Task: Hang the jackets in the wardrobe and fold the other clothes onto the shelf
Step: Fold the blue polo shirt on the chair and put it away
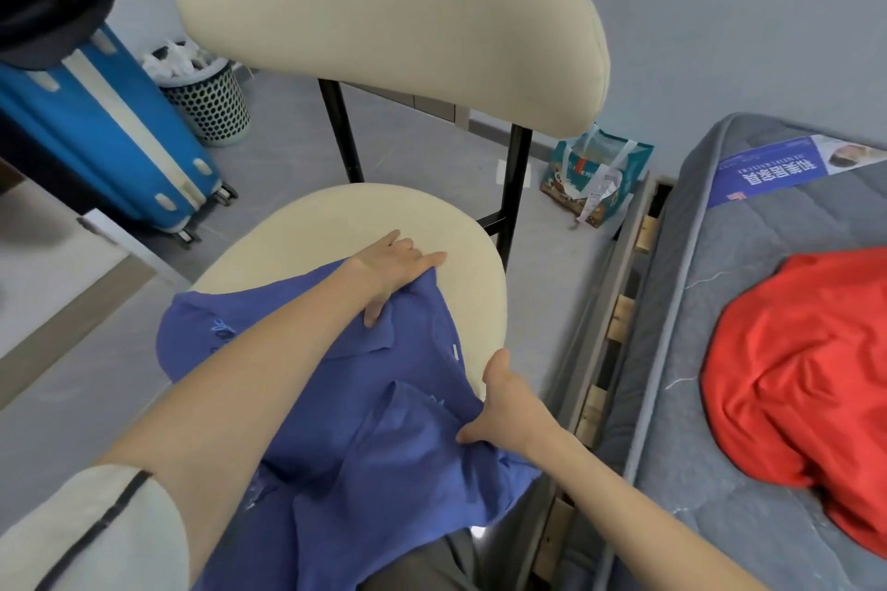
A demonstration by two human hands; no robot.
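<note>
You have two garments here: one blue polo shirt over the near edge of the one chair, and one red garment at the right edge of the one bed. On the floor you have one blue suitcase, one mesh bin and one printed bag. Two grips show: your left grip and right grip.

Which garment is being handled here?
The blue shirt on the chair: the left hand presses it, the right hand grips its edge. The red garment lies untouched on the mattress.

Cream short sleeve with 1 dark stripe, lower left of the frame; left hand and right hand bare.
</note>
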